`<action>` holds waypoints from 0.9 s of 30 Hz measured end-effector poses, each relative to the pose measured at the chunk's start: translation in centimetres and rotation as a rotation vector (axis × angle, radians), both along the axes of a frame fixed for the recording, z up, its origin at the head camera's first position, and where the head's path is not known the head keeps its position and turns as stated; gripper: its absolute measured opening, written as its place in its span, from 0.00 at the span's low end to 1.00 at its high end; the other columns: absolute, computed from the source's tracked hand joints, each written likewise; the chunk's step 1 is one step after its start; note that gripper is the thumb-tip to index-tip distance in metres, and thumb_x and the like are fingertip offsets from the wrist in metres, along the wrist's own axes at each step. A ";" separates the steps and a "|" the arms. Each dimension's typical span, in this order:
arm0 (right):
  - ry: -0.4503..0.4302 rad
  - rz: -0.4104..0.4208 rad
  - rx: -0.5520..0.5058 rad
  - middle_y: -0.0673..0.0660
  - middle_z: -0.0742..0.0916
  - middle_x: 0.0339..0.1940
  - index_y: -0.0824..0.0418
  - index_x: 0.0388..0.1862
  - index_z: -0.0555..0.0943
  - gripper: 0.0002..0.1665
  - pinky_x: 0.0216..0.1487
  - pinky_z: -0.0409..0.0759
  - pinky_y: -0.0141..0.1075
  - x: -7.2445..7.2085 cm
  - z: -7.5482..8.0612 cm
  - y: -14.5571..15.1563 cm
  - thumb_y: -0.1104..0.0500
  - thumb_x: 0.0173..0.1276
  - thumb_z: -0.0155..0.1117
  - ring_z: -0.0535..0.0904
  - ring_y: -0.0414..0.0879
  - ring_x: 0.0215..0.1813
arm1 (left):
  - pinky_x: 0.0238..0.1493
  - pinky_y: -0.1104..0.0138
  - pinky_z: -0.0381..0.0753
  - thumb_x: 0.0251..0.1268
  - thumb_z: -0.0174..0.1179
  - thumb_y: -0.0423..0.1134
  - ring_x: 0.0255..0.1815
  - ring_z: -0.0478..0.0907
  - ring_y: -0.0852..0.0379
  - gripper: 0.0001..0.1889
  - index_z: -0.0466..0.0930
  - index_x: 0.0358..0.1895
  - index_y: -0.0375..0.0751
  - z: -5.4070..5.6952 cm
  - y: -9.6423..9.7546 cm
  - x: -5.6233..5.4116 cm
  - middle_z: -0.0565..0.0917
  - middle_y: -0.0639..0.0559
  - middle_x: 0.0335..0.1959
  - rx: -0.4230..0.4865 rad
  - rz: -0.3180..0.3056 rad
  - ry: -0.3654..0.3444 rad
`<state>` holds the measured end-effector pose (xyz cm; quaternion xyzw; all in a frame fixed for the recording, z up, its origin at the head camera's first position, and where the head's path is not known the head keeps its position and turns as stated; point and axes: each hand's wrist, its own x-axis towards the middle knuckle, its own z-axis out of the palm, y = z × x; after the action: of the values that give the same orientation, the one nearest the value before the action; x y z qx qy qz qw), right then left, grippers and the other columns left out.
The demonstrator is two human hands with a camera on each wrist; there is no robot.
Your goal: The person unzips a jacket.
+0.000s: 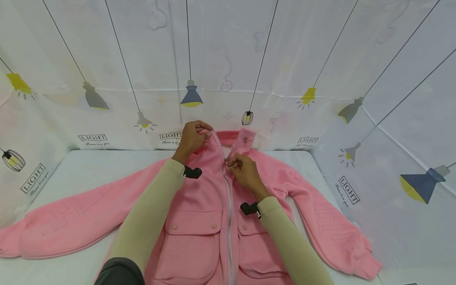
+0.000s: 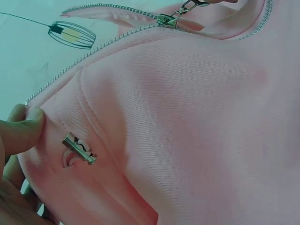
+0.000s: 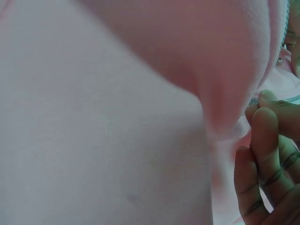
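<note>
A pink jacket (image 1: 194, 202) lies front up, its sleeves spread to both sides. My left hand (image 1: 192, 139) pinches the top corner of the collar's left side, thumb against the fabric beside the zipper teeth. A metal fitting (image 2: 79, 149) sits on that collar in the left wrist view. My right hand (image 1: 246, 172) pinches the zipper pull, whose metal slider (image 2: 167, 20) sits near the base of the collar. Below the slider the zipper (image 1: 230, 213) is joined; above it the two collar sides part. In the right wrist view, fingertips (image 3: 266, 119) meet close to the teeth.
The jacket lies on a white table (image 1: 89, 164). Behind and beside it hangs a white sheet (image 1: 228, 47) printed with lamps. Flap pockets (image 1: 194, 223) with buttons lie on the jacket front. The collar's right side (image 1: 246, 138) stands up.
</note>
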<state>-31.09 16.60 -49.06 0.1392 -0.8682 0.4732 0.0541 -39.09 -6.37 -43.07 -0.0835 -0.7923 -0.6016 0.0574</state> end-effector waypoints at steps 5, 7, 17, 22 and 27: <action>-0.008 -0.018 0.034 0.53 0.90 0.31 0.53 0.39 0.87 0.06 0.29 0.82 0.36 0.2 -0.2 0.1 0.63 0.69 0.75 0.83 0.44 0.24 | 0.33 0.67 0.83 0.73 0.65 0.31 0.38 0.86 0.47 0.07 0.89 0.50 0.38 0.1 -0.3 0.1 0.91 0.39 0.51 0.045 0.011 0.005; -0.010 -0.020 0.036 0.53 0.90 0.31 0.54 0.40 0.87 0.05 0.29 0.81 0.36 0.3 -0.3 0.2 0.62 0.69 0.76 0.83 0.43 0.25 | 0.33 0.67 0.83 0.73 0.65 0.31 0.37 0.86 0.47 0.07 0.89 0.50 0.38 0.0 -0.5 0.0 0.91 0.38 0.51 0.053 0.016 0.008; -0.032 -0.034 0.065 0.51 0.90 0.31 0.53 0.40 0.88 0.06 0.30 0.80 0.34 0.6 -0.5 0.4 0.59 0.67 0.78 0.82 0.43 0.26 | 0.31 0.68 0.84 0.71 0.66 0.28 0.32 0.85 0.50 0.07 0.88 0.48 0.35 -0.2 -1.0 -0.3 0.92 0.35 0.47 0.100 0.036 0.026; -0.044 -0.029 0.067 0.52 0.90 0.32 0.53 0.40 0.87 0.07 0.31 0.81 0.35 0.8 -0.5 0.4 0.59 0.67 0.79 0.82 0.42 0.27 | 0.31 0.72 0.82 0.71 0.66 0.28 0.33 0.85 0.56 0.07 0.89 0.48 0.34 -0.4 -1.2 -0.6 0.92 0.35 0.47 0.101 0.051 0.037; -0.044 -0.019 0.068 0.52 0.90 0.32 0.53 0.39 0.86 0.08 0.30 0.80 0.34 1.1 -0.4 0.5 0.58 0.67 0.79 0.82 0.42 0.27 | 0.34 0.71 0.84 0.72 0.66 0.29 0.37 0.86 0.54 0.08 0.89 0.49 0.34 -0.4 -1.4 -0.6 0.91 0.34 0.48 0.104 0.075 0.045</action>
<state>-30.02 17.14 -49.50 0.1223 -0.8861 0.4458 0.0347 -39.64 -7.76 -43.45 -0.0642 -0.7611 -0.6374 0.1018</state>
